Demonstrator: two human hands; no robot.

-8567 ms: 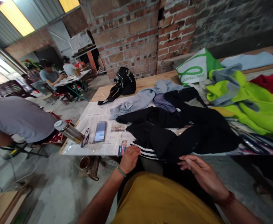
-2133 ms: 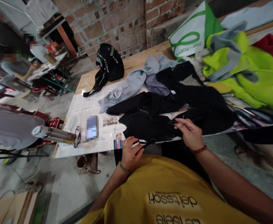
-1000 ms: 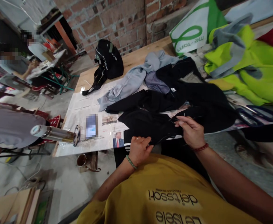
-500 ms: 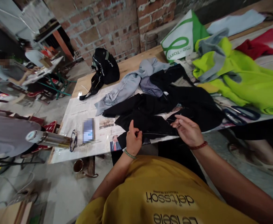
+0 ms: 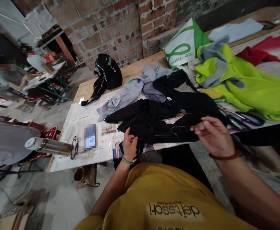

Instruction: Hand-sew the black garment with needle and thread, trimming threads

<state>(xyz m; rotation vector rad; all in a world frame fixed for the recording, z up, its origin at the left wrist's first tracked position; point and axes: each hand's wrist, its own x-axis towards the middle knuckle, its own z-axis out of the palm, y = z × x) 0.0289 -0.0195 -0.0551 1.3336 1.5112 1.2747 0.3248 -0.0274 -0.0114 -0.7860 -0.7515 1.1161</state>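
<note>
A black garment [image 5: 151, 126] is spread along the near edge of the table, with pale thread lines running over it. My left hand [image 5: 129, 146] grips its near left edge between thumb and fingers. To the right, my right hand [image 5: 214, 134] is held above the cloth, thumb and fingers pinched together. A thin light thread [image 5: 182, 126] runs from those fingertips and loops back to the black cloth. Whether a needle is also in the pinch is too small to make out.
Dark-handled scissors [image 5: 246, 119] lie right of my right hand, beside a lime-yellow garment [image 5: 255, 83]. A grey cloth [image 5: 128, 88], a black bag [image 5: 108, 72] and a green-white bag [image 5: 182, 44] sit further back. At left are a phone [image 5: 90, 137] and a steel flask [image 5: 51, 146].
My right hand has moved right and away from my left hand, drawing the thread out longer. My left hand has shifted slightly left and down, still on the garment's edge.
</note>
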